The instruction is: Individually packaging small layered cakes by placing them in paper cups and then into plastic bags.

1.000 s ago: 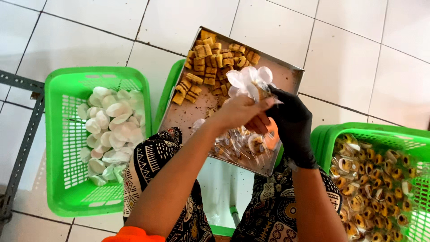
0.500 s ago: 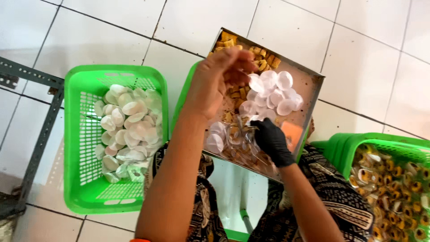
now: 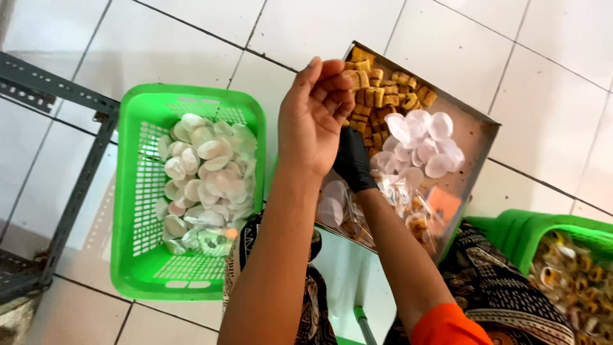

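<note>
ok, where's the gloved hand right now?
Head view, centre: the gloved hand is over the metal tray, tucked under the bare hand, beside the clear lids.

We saw the left hand (image 3: 316, 118) raised w/ fingers curled over the metal tray's (image 3: 476, 137) near edge, bare. The right hand (image 3: 353, 161), in a black glove, sat just below it, partly hidden, so we couldn't tell what it gripped. Tray held yellow-brown snack pieces (image 3: 383, 92) at the far end, clear round lids (image 3: 424, 144) mid-tray, filled clear packs (image 3: 408, 214) nearer us. Left: green basket (image 3: 137, 255) of empty clear cups (image 3: 204, 176). Right: another green basket (image 3: 511, 227) w/ filled cups (image 3: 575, 281).
</note>
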